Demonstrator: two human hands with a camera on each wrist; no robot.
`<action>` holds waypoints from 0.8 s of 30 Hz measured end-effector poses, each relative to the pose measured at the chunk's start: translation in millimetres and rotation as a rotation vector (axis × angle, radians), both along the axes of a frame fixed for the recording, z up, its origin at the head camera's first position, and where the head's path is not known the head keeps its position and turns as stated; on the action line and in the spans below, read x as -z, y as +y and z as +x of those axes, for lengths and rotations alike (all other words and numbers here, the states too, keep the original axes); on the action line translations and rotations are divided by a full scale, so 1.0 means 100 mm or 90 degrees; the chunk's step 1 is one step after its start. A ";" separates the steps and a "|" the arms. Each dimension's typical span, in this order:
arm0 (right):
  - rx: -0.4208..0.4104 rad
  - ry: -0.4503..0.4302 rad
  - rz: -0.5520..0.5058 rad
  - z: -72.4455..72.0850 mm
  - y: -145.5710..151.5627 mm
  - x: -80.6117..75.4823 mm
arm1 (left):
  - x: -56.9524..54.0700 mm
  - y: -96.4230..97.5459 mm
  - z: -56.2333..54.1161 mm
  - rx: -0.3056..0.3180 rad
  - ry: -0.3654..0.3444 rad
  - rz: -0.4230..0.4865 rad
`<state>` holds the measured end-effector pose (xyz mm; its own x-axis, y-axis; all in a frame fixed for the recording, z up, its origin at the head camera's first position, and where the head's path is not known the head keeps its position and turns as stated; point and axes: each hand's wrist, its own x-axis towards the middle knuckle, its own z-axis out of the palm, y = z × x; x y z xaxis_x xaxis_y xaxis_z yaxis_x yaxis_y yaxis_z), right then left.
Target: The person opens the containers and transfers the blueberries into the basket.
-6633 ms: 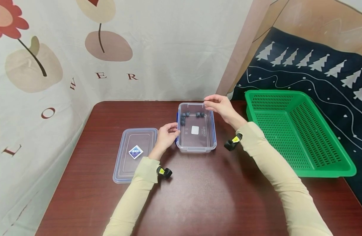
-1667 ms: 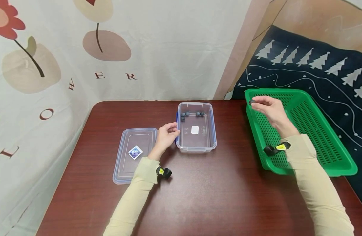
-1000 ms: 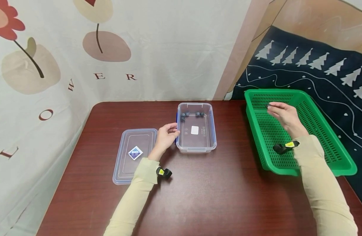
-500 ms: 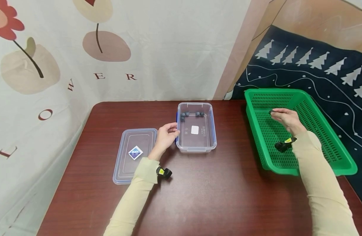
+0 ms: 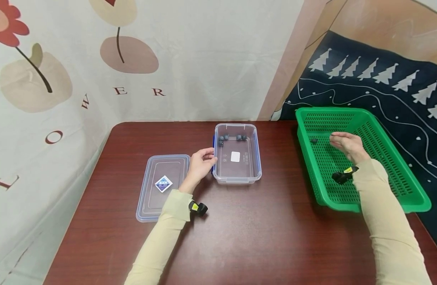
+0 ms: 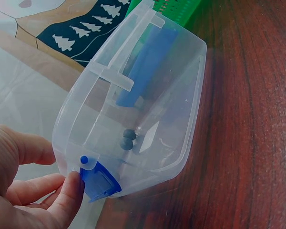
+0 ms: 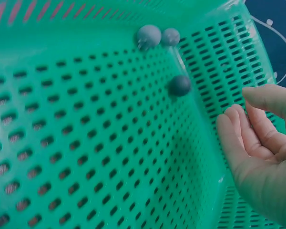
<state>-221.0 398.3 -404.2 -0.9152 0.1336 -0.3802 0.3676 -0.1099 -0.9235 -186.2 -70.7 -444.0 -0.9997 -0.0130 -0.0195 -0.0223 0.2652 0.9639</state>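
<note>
My left hand (image 5: 200, 164) holds the left side of a clear plastic box (image 5: 236, 180), its thumb and fingers at the blue latch (image 6: 101, 181) in the left wrist view. Several blueberries (image 5: 239, 138) lie inside toward the box's far end. Over the green basket (image 5: 304, 158), my right hand (image 5: 348, 146) has its fingers loosely bent, with nothing between them. In the right wrist view, one dark blueberry (image 7: 180, 86) is on the basket floor beside the hand, and two paler blueberries (image 7: 149, 36) sit together by the wall.
A clear lid (image 5: 150, 198) with a blue rim and a diamond label lies left of the box on the brown table (image 5: 236, 233). Behind stands a pale curtain (image 5: 211, 71) with flower prints; dark tree-patterned fabric (image 5: 368, 91) hangs behind the basket.
My right hand has taken a blueberry from the box, carried it right over the basket and let it go; the berry now lies inside. My left hand has stayed at the box.
</note>
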 end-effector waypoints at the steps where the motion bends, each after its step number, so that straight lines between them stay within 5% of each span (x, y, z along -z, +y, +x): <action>1: 0.004 0.002 -0.019 0.00 -0.02 -0.02 | 0.00 0.00 0.00 0.000 0.000 -0.001; 24: -0.046 0.175 -0.144 -0.14 -0.68 -0.47 | 0.00 -0.01 0.00 0.000 -0.006 0.001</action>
